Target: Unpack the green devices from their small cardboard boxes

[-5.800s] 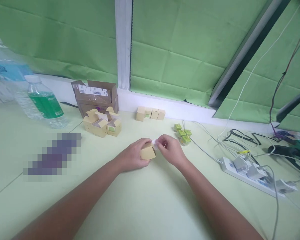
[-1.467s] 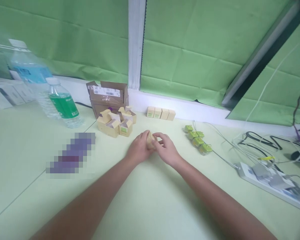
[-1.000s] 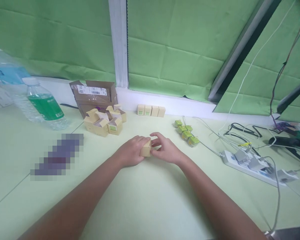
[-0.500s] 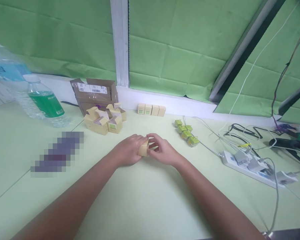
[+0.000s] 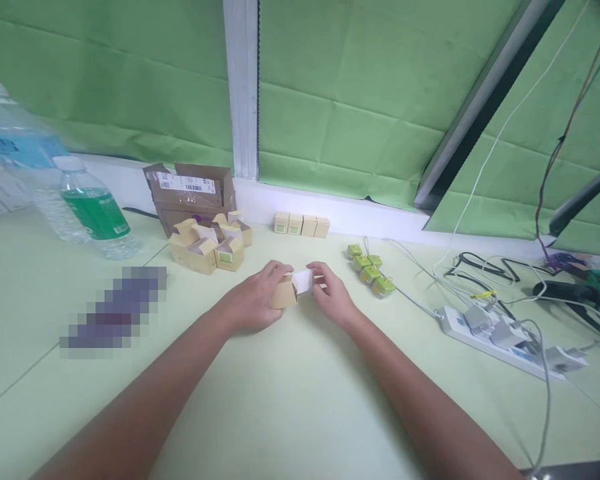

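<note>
A pale green tabletop (image 5: 260, 413) carries a clear plastic bottle with a green label (image 5: 97, 223), a brown cardboard carton (image 5: 190, 197), a huddle of open cream cardboard boxes (image 5: 205, 250), a tight row of 4 closed cream cardboard boxes (image 5: 301, 225), a cluster of small green-topped cubes (image 5: 370, 272), and a long white power strip (image 5: 500, 343).

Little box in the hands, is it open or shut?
Open, it seems: the small tan carton in the left hand has a white piece sticking out of its end, by the right hand.

Carton barcode label (image 5: 186, 187) and bottle label (image 5: 96, 213) are unreadable.
</note>
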